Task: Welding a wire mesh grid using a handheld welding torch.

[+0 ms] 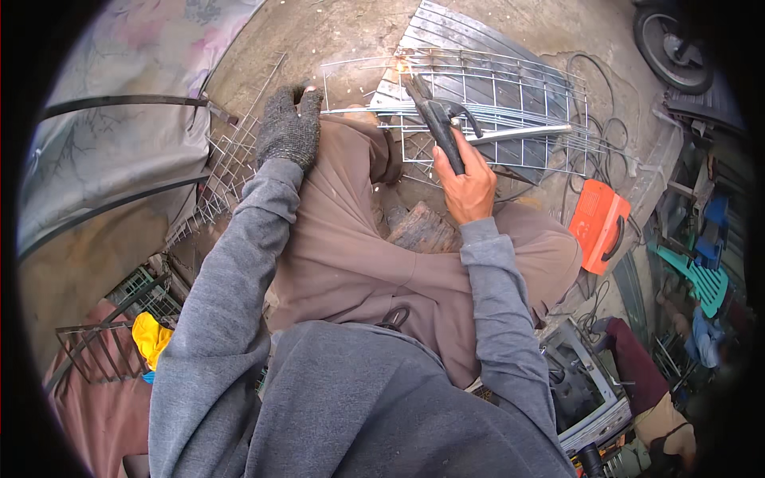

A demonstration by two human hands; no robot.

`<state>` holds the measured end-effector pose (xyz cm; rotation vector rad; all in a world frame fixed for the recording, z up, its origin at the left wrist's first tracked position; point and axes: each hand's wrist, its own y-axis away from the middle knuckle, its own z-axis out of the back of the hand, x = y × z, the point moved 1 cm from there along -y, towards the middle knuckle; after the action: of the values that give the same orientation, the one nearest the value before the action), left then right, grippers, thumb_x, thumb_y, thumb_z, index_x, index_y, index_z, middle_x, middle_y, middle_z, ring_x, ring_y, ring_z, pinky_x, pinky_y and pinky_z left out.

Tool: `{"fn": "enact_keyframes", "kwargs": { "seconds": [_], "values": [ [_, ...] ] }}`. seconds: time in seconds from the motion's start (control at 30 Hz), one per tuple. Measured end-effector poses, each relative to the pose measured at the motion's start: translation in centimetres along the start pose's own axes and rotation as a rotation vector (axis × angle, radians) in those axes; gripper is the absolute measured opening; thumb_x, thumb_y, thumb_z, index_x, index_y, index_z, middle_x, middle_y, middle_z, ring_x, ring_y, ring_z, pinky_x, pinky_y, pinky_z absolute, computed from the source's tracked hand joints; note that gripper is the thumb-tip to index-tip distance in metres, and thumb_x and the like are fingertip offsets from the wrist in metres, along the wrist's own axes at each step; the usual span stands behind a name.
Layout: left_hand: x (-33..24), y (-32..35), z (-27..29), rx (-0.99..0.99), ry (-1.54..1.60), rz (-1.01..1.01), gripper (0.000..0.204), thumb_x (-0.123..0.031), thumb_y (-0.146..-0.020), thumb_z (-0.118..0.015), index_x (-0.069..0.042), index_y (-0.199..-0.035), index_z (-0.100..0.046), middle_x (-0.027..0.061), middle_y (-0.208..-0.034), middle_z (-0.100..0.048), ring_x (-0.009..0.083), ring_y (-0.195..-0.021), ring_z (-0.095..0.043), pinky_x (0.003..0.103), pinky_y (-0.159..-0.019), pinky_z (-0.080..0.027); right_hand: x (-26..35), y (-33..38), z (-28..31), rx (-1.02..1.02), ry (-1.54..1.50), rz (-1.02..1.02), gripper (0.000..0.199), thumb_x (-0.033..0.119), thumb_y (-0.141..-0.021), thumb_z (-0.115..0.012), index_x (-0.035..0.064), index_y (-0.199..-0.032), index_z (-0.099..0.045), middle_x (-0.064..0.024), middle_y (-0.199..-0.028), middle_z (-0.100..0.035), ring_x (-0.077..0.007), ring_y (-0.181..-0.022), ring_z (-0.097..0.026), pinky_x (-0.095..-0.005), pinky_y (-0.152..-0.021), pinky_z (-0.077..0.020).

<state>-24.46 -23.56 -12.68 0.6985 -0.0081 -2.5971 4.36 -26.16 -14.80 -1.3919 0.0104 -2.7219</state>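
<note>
My right hand (468,182), bare, is wrapped round the black handle of a welding electrode holder (434,119). Its jaw end points up and away, close to an orange glow (402,65) at the wire mesh panel's far edge. The wire mesh panel (510,73) lies in front of me, partly over grey ribbed metal sheeting (458,32). My left hand (288,127), in a dark knitted glove, is closed at the left end of a thin metal rod (351,110) that runs to the mesh. Its grip is partly hidden by the glove.
An orange welding machine (599,227) stands to the right, with black cables (613,127) looping behind it. More wire mesh (231,163) leans at the left beside a grey sheet (119,159). A wooden block (425,229) sits between my legs. A wheel (676,49) is at far right.
</note>
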Motion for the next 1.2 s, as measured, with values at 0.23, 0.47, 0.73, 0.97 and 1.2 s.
{"fn": "enact_keyframes", "kwargs": {
  "seconds": [0.23, 0.47, 0.73, 0.97, 1.2],
  "values": [
    [-0.6, 0.2, 0.3, 0.025, 0.033, 0.049, 0.048, -0.047, -0.101, -0.053, -0.007, -0.127, -0.064, 0.0196, -0.125, -0.063, 0.0339, -0.121, -0.059, 0.045, -0.105, -0.045, -0.3, 0.0, -0.1, 0.007, 0.023, -0.03, 0.043, 0.025, -0.09, -0.076, 0.0052, -0.128, -0.067, -0.0177, -0.103, -0.072, -0.0286, -0.09, -0.073, -0.0369, -0.079, -0.0557],
    [-0.4, 0.2, 0.2, 0.014, 0.031, 0.046, 0.048, -0.047, -0.101, -0.054, -0.007, -0.127, -0.064, 0.0188, -0.126, -0.064, 0.0334, -0.122, -0.059, 0.045, -0.106, -0.044, -0.6, 0.2, -0.4, 0.009, 0.023, 0.004, 0.043, 0.025, -0.089, -0.074, 0.0082, -0.128, -0.066, -0.0186, -0.1, -0.07, -0.036, -0.088, -0.07, -0.0433, -0.078, -0.0557],
    [-0.4, 0.1, 0.2, 0.024, 0.011, 0.036, 0.046, -0.045, -0.101, -0.054, -0.009, -0.127, -0.064, 0.0176, -0.126, -0.064, 0.0326, -0.122, -0.059, 0.044, -0.106, -0.044, -0.8, 0.2, -0.6, 0.029, 0.035, -0.008, 0.044, 0.026, -0.089, -0.073, 0.0077, -0.128, -0.065, -0.0193, -0.104, -0.07, -0.037, -0.091, -0.07, -0.0435, -0.081, -0.0559],
    [-0.3, 0.2, 0.1, 0.026, 0.015, 0.044, 0.045, -0.045, -0.101, -0.054, -0.009, -0.127, -0.064, 0.0179, -0.127, -0.063, 0.033, -0.121, -0.059, 0.044, -0.105, -0.044, -0.6, 0.1, -0.5, 0.046, 0.025, -0.009, 0.044, 0.025, -0.089, -0.073, 0.0045, -0.128, -0.065, -0.0198, -0.106, -0.071, -0.0375, -0.093, -0.07, -0.0435, -0.083, -0.0561],
    [-0.7, 0.3, 0.4, 0.022, -0.008, 0.051, 0.047, -0.047, -0.102, -0.051, -0.009, -0.126, -0.062, 0.0189, -0.127, -0.062, 0.0351, -0.122, -0.058, 0.046, -0.104, -0.045, -2.3, 0.5, -1.0, -0.013, 0.0, 0.099, 0.045, 0.025, -0.089, -0.074, 0.005, -0.128, -0.065, -0.0203, -0.106, -0.071, -0.0367, -0.092, -0.07, -0.0423, -0.081, -0.0559]
  ]
}}
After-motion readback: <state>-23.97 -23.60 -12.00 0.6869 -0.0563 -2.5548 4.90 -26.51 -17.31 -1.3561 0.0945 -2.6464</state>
